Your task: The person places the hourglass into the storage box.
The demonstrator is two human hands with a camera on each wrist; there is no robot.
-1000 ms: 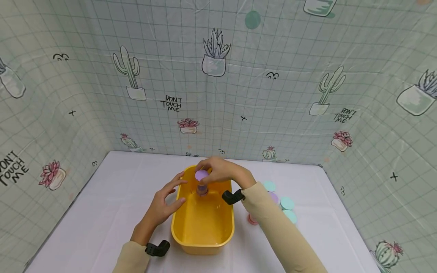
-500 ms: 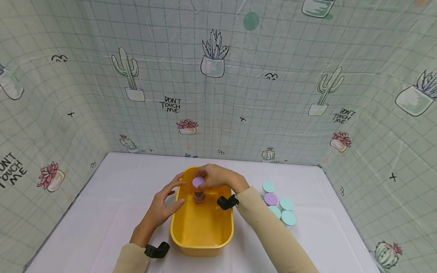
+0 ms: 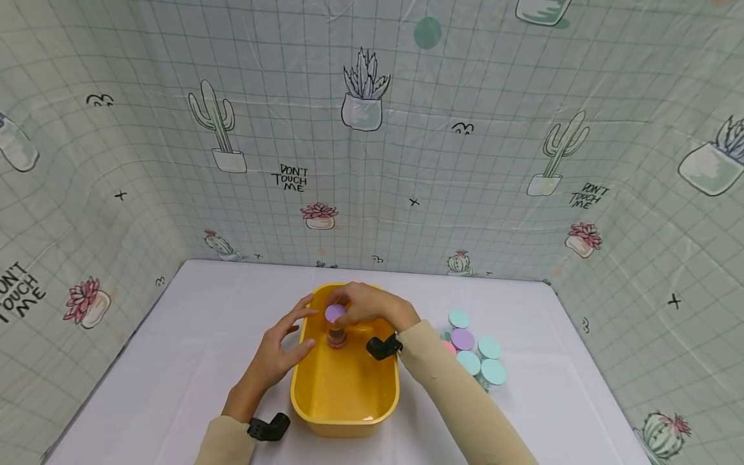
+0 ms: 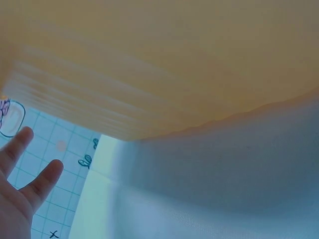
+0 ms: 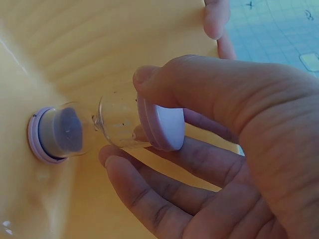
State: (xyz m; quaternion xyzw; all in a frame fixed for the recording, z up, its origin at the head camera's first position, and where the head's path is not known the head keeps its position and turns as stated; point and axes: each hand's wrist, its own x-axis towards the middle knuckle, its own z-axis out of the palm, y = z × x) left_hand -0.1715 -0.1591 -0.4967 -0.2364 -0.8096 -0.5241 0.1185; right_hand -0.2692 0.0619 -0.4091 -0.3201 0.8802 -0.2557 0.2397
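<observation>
My right hand (image 3: pixel 361 303) reaches into the yellow basin (image 3: pixel 345 423) and holds a small sand timer (image 3: pixel 336 314) by its upper end. The timer is clear glass with light purple caps. In the right wrist view, my thumb touches its top cap (image 5: pixel 169 127) and my fingers lie along the glass. Purple sand (image 5: pixel 67 130) fills the bulb at the basin-floor end. The timer stands about upright on the basin floor. My left hand (image 3: pixel 279 342) is at the basin's left rim, its fingers spread and fairly straight; whether it presses the rim I cannot tell.
Right of the basin stand several more sand timers, with turquoise caps (image 3: pixel 493 372), a purple cap (image 3: pixel 462 339) and a pink cap (image 3: pixel 449 348) partly behind my right sleeve. A white cloth (image 3: pixel 232 310) covers the table. A patterned curtain (image 3: pixel 407 161) surrounds it.
My right hand has lowered and come slightly nearer and to the left with the sand timer. My left hand has stayed at the rim. More of the timers on the right show now.
</observation>
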